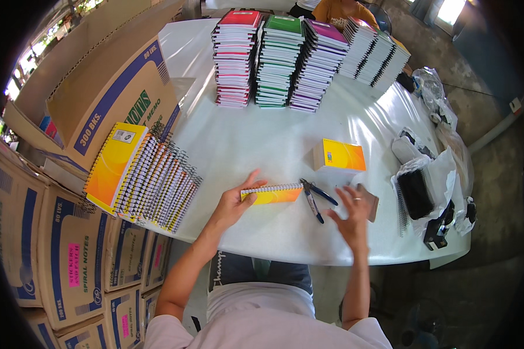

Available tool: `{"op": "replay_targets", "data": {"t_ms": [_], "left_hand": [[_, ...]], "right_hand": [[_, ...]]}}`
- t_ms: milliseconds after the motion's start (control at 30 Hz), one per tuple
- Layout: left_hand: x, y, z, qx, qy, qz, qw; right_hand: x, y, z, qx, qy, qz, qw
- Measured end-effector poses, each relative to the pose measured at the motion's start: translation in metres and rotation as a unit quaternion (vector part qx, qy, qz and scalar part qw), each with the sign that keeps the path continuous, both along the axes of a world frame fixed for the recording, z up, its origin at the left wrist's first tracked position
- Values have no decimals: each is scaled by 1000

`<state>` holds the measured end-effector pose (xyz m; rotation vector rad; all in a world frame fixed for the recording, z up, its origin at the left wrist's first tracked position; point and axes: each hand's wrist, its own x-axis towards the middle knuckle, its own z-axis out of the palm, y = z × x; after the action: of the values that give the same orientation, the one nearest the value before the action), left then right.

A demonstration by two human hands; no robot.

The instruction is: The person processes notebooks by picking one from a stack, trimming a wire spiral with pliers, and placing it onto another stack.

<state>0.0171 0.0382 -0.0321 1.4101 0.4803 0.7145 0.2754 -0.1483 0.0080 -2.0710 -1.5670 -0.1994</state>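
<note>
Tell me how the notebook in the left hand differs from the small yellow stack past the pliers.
The notebook is held in the left hand, tilted nearly edge-on to the camera; the stack rests on the table, top cover up.
The notebook is thin, while the stack is a thick block.
The notebook's coil shows clearly; on the stack, I can't make one out for certain.
Both have yellow-and-orange covers.

The small wire-bound paper notebook (272,196) is of yellow and orange colour. The block-shaped pile of small paper notebooks (339,160) carries these same two colours, with paler curves. Tall paper notebook stacks (278,67) show red, green and purple covers. The large cardboard box (125,107) is brown, with blue bands.
</note>
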Motion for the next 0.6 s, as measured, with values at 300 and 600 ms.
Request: {"op": "replay_targets", "data": {"t_ms": [300, 600], "left_hand": [[-5, -21, 43, 393, 189, 208, 876], [-4, -37, 67, 469, 258, 240, 810]], "right_hand": [[-82, 29, 15, 22, 175, 67, 982], [-117, 38, 48, 80, 56, 197, 976]]}}
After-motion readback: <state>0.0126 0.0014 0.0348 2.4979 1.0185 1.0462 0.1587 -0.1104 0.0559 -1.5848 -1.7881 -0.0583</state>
